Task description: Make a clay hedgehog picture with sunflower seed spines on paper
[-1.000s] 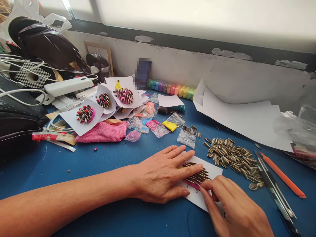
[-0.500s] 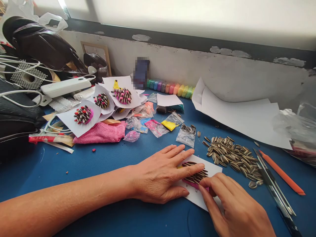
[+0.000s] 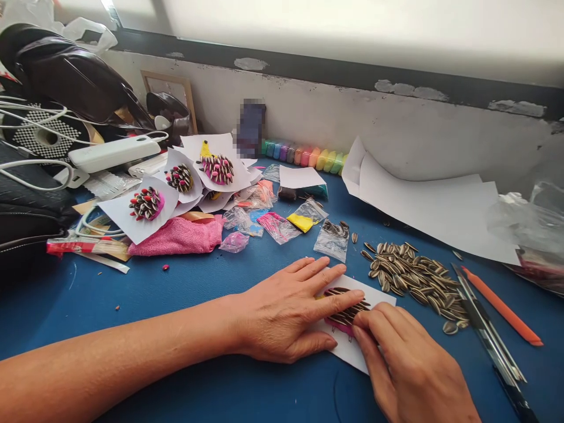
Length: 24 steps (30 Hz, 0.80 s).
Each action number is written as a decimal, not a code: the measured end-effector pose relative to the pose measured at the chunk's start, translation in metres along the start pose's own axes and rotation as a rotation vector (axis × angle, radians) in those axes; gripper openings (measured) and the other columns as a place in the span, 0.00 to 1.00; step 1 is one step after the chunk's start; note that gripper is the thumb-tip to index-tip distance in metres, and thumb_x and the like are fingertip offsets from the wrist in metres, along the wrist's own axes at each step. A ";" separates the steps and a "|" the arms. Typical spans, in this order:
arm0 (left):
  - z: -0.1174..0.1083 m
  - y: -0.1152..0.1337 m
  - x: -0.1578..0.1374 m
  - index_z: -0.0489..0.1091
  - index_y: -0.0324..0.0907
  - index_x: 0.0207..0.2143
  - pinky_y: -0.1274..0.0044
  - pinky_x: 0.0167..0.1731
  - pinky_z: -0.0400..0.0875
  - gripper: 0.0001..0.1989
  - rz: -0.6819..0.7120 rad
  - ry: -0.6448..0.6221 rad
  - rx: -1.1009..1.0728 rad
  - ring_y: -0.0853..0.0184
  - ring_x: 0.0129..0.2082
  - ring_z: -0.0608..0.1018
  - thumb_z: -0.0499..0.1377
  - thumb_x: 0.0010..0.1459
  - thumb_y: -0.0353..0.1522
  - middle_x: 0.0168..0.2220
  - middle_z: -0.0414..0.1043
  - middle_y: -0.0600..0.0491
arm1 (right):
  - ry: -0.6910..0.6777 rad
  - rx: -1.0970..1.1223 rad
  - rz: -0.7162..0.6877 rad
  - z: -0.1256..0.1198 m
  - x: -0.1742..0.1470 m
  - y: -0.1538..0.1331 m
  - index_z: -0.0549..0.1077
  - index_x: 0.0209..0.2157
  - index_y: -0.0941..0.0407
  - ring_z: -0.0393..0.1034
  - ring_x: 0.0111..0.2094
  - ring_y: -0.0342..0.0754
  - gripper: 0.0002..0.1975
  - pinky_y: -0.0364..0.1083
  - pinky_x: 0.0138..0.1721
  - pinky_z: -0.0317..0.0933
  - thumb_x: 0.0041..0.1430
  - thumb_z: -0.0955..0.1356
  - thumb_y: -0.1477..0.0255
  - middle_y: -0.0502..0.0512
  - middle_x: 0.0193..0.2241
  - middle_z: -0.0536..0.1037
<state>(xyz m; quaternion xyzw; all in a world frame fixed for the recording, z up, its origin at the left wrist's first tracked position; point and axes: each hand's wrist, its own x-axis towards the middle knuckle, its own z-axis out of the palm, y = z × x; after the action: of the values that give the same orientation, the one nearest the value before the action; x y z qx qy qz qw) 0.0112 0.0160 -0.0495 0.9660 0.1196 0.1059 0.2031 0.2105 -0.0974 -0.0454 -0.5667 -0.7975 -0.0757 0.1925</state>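
Observation:
My left hand (image 3: 286,311) lies flat with its fingers spread over a white sheet of paper (image 3: 383,291). Its index finger reaches across a hedgehog-like figure made of striped sunflower seeds (image 3: 341,311) set in pink clay (image 3: 338,326). Small drawn legs show below the clay, while part of the figure's yellow left end hides under the hand. At the figure's right edge, thumb and forefinger of my right hand (image 3: 409,358) are pinched together. Whatever they grip is covered by the fingertips. Just beyond that hand is a heap of loose sunflower seeds (image 3: 414,276).
Pens (image 3: 493,346) and an orange stick-like tool (image 3: 504,305) lie at right. Small bags of clay (image 3: 306,216), a pink cloth (image 3: 176,238) and seed-covered figures on paper (image 3: 147,205) are farther back. White sheets (image 3: 432,205) lean by the wall.
My right hand has shifted very slightly left, still pinching at the figure's edge. My left hand keeps its place on the paper. The view has moved a little.

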 end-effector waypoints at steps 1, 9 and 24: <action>0.000 0.000 0.000 0.52 0.43 0.70 0.55 0.67 0.49 0.32 0.002 0.004 -0.002 0.46 0.71 0.53 0.54 0.68 0.45 0.71 0.47 0.37 | 0.002 0.000 0.000 0.000 0.000 0.000 0.69 0.34 0.54 0.69 0.29 0.45 0.08 0.43 0.31 0.63 0.68 0.63 0.74 0.52 0.28 0.72; 0.001 0.000 0.000 0.53 0.45 0.69 0.54 0.66 0.51 0.32 0.010 0.023 -0.001 0.45 0.70 0.55 0.54 0.68 0.45 0.71 0.49 0.38 | 0.011 -0.004 0.032 -0.009 0.000 0.001 0.70 0.33 0.53 0.71 0.28 0.43 0.08 0.41 0.29 0.64 0.69 0.63 0.71 0.51 0.28 0.74; 0.000 0.001 0.000 0.53 0.46 0.70 0.52 0.66 0.52 0.33 -0.002 0.015 -0.036 0.44 0.70 0.55 0.57 0.66 0.42 0.71 0.47 0.40 | 0.086 -0.175 0.120 -0.030 0.004 0.023 0.71 0.33 0.53 0.75 0.27 0.45 0.11 0.42 0.27 0.65 0.69 0.61 0.68 0.52 0.28 0.78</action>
<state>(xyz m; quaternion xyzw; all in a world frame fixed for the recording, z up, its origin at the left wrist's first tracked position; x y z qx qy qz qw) 0.0112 0.0147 -0.0494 0.9613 0.1201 0.1153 0.2197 0.2377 -0.0964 -0.0185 -0.6242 -0.7436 -0.1575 0.1807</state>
